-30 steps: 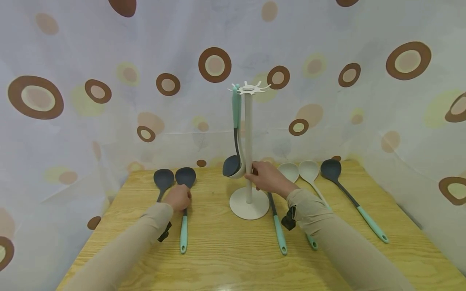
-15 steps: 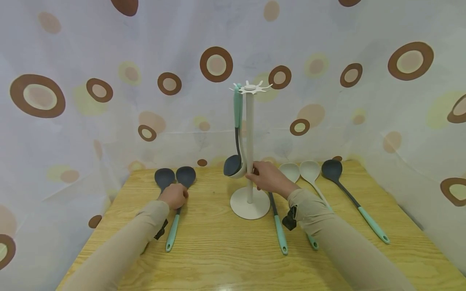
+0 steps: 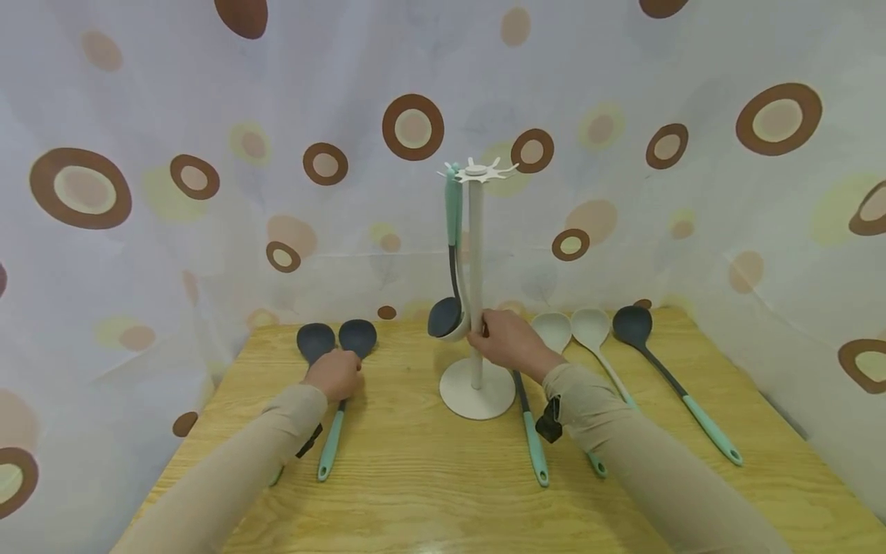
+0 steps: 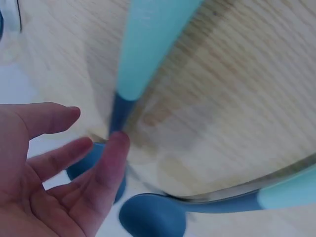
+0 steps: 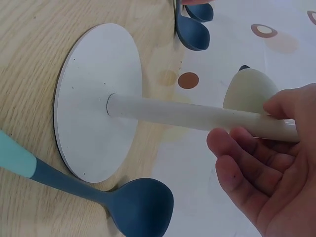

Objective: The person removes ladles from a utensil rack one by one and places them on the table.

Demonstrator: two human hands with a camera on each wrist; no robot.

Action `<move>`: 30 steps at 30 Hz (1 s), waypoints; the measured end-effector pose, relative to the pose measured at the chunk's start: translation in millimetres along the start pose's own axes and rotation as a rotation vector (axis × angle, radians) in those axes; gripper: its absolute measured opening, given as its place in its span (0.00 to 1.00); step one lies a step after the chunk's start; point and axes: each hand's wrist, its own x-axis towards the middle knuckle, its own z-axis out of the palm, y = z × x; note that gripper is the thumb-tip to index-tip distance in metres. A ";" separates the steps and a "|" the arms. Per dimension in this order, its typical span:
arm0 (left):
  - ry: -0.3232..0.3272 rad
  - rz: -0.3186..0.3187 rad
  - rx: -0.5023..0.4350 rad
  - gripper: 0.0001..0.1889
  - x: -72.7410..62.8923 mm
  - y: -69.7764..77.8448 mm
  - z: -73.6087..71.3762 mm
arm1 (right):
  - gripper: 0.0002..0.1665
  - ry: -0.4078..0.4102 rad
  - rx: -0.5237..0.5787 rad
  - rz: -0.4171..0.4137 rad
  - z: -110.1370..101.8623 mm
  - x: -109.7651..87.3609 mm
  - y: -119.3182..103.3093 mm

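In the head view my left hand (image 3: 334,375) is over the shaft of a dark ladle with a mint handle (image 3: 331,446). The left wrist view shows one fingertip touching that dark shaft (image 4: 120,113), thumb held apart. Beside it lies a second dark ladle (image 3: 315,340), its handle mostly behind my sleeve. My right hand (image 3: 508,338) grips the pole of a white utensil rack (image 3: 476,254) low down, thumb on one side and fingers on the other. From the rack's hooks hang a dark ladle (image 3: 444,316) and a white ladle (image 3: 459,332) partly behind it.
Right of the rack base (image 3: 460,396) lie a dark-headed utensil (image 3: 536,454), two white ladles (image 3: 551,331) and another dark ladle (image 3: 631,325). My right forearm passes over some handles. A dotted curtain (image 3: 374,69) hangs behind the wooden table (image 3: 408,492).
The handle end of the ladle under my left hand has swung left, and that hand has shifted slightly left and back. My right hand stays on the pole.
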 end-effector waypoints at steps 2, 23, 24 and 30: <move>0.021 -0.001 0.014 0.09 -1.5 6.3 -1.9 | 0.17 0.009 -0.007 0.004 0.7 -0.9 -0.6; 0.400 0.201 -0.162 0.21 9.0 123.8 -62.6 | 0.15 -0.056 0.031 0.012 -4.6 4.5 -3.4; 0.423 0.209 -0.178 0.21 10.1 126.9 -66.1 | 0.15 -0.067 0.040 0.012 -4.8 5.1 -3.1; 0.520 0.252 -0.280 0.22 18.1 141.1 -83.5 | 0.15 -0.121 0.062 -0.023 -10.9 6.2 -4.1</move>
